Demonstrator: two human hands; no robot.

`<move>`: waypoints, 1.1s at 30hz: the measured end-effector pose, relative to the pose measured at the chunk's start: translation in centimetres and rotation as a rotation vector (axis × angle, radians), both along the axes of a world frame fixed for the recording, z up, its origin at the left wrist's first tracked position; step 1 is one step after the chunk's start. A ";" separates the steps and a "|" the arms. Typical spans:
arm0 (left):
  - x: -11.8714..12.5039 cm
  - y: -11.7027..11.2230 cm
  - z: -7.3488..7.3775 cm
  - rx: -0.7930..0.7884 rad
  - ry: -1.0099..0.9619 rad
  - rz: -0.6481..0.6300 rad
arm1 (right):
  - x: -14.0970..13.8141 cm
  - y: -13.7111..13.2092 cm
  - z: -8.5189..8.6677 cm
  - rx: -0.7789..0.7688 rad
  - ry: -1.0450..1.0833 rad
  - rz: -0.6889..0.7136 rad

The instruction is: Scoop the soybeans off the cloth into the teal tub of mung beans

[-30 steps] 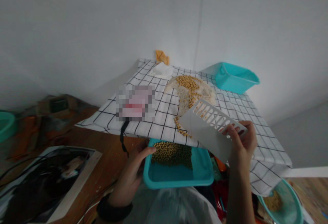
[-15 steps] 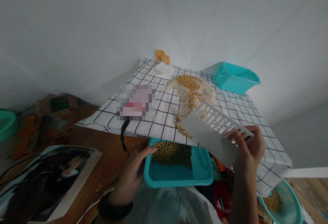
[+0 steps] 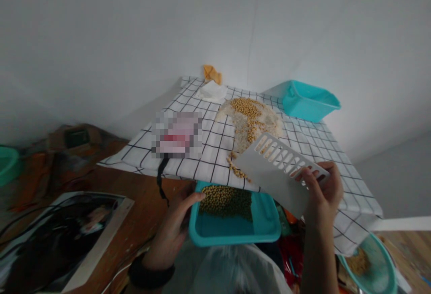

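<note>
My left hand (image 3: 180, 211) grips the left rim of a teal plastic bin (image 3: 235, 239) under the table's front edge, thumb over the rim. Yellow soybeans (image 3: 218, 199) and dark green beans (image 3: 240, 206) lie side by side in it. In my right hand (image 3: 325, 190) is a flat white plastic scraper (image 3: 269, 175) with a row of slots, its fingers closed around the slotted end. The scraper is tilted over the front of the checked cloth. Beside its left edge lie loose soybeans (image 3: 237, 172); farther back, more soybeans (image 3: 247, 107) rest on a patch of pale grains (image 3: 272, 121).
An upright teal bin (image 3: 311, 101) stands at the back right of the checked tablecloth (image 3: 208, 150). A yellow cloth (image 3: 212, 74) and a white crumpled sheet (image 3: 213, 91) lie at the back. A teal basin (image 3: 373, 267) sits low right. A blurred pink packet (image 3: 178, 134) lies left.
My right hand and the scraper have shifted slightly left. My left hand stays on the bin, and the beans look the same.
</note>
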State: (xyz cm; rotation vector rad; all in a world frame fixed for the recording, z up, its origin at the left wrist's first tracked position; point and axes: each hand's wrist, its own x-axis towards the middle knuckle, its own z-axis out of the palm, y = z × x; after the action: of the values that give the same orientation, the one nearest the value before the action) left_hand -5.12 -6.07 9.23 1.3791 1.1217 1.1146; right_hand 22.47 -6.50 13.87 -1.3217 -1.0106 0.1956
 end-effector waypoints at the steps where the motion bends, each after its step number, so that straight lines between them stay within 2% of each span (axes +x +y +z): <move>1: 0.0 0.0 -0.1 -0.002 0.001 -0.004 | 0.0 0.1 0.0 -0.002 -0.001 -0.003; 10: -0.2 0.0 0.5 0.038 0.036 0.007 | -0.7 1.4 0.1 0.016 -0.028 0.026; 13: -0.5 0.1 -0.6 0.057 0.040 0.020 | -0.7 1.9 0.2 0.011 -0.039 0.043; 18: -1.6 0.0 -3.5 0.123 0.058 0.072 | -0.2 2.7 0.3 0.006 -0.032 0.105; 21: -2.4 -0.3 -4.0 0.112 0.077 0.040 | -0.2 2.9 0.6 0.000 -0.038 0.137; 26: -2.0 0.4 -2.9 -0.018 0.002 0.025 | -0.7 2.9 0.5 -0.025 -0.015 0.208; 31: -0.3 1.8 -1.4 -0.479 -0.418 0.031 | -1.3 3.0 0.4 -0.034 0.064 0.285; 33: -0.1 2.0 -1.2 -0.527 -0.451 0.017 | -1.4 2.9 0.4 -0.036 0.086 0.305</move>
State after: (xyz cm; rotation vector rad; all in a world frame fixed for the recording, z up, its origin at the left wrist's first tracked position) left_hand -5.25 -4.08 8.02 0.6676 0.9951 0.9821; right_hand 21.03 -3.61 14.31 -1.1760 -1.1367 0.4992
